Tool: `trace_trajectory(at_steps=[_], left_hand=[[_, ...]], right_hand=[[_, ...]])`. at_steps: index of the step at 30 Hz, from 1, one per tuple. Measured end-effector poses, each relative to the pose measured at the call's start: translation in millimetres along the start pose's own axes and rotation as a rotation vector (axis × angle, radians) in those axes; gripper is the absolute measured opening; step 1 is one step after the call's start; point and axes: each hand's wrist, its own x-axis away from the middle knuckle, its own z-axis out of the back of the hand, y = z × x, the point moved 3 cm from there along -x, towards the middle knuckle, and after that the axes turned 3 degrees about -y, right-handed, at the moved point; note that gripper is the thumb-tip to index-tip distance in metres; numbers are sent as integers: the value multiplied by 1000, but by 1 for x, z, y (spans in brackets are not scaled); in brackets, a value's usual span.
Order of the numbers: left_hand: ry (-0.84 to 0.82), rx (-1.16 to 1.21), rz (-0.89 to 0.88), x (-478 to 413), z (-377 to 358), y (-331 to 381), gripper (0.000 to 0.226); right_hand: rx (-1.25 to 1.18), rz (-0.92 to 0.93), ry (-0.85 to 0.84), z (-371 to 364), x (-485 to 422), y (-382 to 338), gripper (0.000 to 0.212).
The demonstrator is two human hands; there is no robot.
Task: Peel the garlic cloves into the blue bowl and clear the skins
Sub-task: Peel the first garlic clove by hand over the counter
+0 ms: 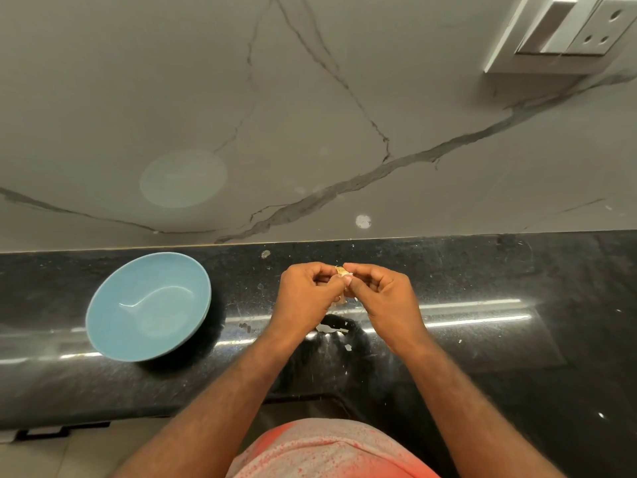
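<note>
A marbled grey wall (310, 115) fills the upper half of the view, with a white switch and socket plate (568, 29) at its top right. Below it runs a black speckled counter (517, 288), its back edge meeting the wall in a straight line and its front edge stepping down near the person's orange-and-grey shirt (331, 450). The counter lies bare to the right of the hands and between the hands and the bowl.

The blue bowl (148, 305) sits on the counter's left part, well apart from the hands, tilted toward the camera, with nothing visible inside.

Both forearms reach in from the bottom and meet at the counter's middle. The left hand (306, 294) and the right hand (382, 294) are curled together, fingertips pinching a garlic clove (343, 271) between them above the counter; only its pale papery top shows.

Beneath the hands, white skin flakes (331, 328) lie on the counter, with a smaller scrap (348, 347) just nearer the front edge.
</note>
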Motion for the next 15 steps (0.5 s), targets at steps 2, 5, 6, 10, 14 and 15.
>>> trace_trajectory(at_steps=[2,5,6,10,14,15], left_hand=[[-32,106,41,-1,3,-2,9],[-100,208,62,-2,4,-8,19],[-117,204,43,-2,4,-9,20],[-78,202,13,-1,7,-12,17],[-102,274,47,-4,9,-14,21],[-120,291,59,-4,10,-14,23]], right_hand=[[-13,-11,24,-1,0,0,21],[15,10,31,-6,1,-1,18],[34,22,32,-7,1,-1,18],[40,-10,16,-7,0,-2,18],[-9,-68,-37,-4,-3,-8,19],[-36,-76,-61,-3,-3,-8,17]])
